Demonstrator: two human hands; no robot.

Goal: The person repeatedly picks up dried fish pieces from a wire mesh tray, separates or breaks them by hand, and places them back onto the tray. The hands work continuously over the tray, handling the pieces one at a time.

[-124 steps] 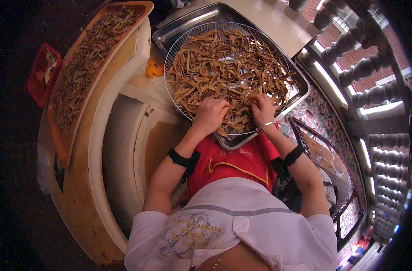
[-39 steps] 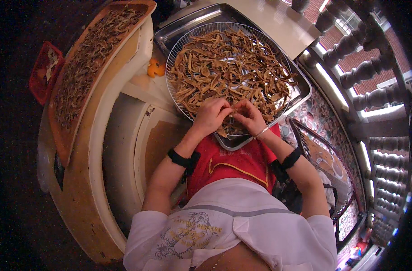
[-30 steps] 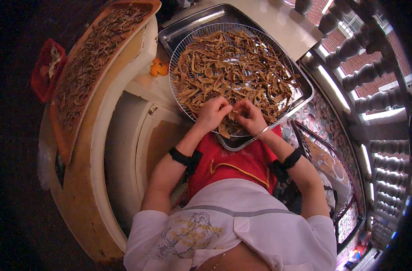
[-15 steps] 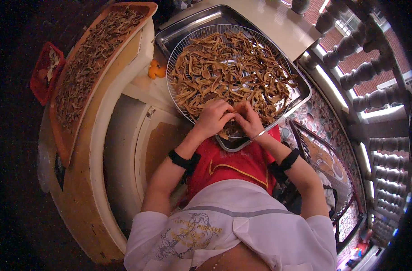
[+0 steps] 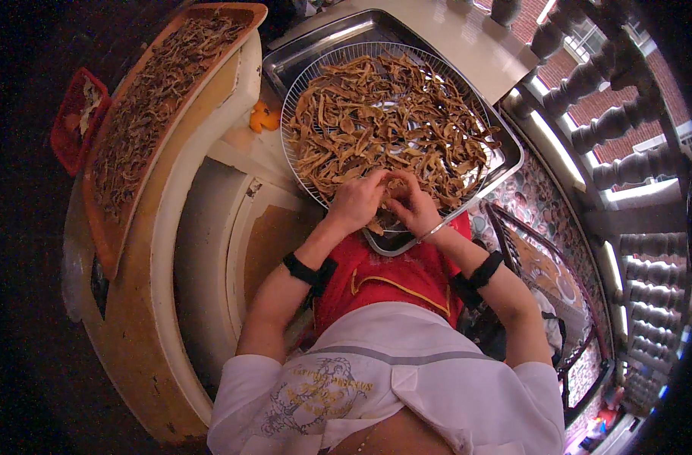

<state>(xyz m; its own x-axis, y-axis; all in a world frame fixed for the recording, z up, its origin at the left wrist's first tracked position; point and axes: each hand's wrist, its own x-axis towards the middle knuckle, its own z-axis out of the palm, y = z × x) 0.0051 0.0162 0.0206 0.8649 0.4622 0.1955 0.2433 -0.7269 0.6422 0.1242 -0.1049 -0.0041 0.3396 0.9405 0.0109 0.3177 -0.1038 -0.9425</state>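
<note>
A round wire rack [image 5: 288,144] is heaped with curled, dried brown strips [image 5: 369,114] of some food whose kind I cannot make out. It sits on a rectangular metal tray [image 5: 316,38]. Over the rack's near edge, my left hand [image 5: 356,205] and my right hand [image 5: 416,208] come together, fingers bent in a pinch. Between the fingertips shows a brown strip [image 5: 392,186], partly covered by them. Both hands seem to grip it, the right thumb lying just below.
An orange tray [image 5: 101,220] of thinner dried shreds lies on the curved ledge to the left, with a red basket [image 5: 67,148] beyond it. Orange peel [image 5: 265,116] rests beside the rack. Stone balusters [image 5: 634,167] line the right; a folding chair [image 5: 551,265] stands below them.
My fingertips have risen slightly, and the right fingers have arched apart from the thumb, showing more of the brown strip between the hands. The rack and trays stay put.
</note>
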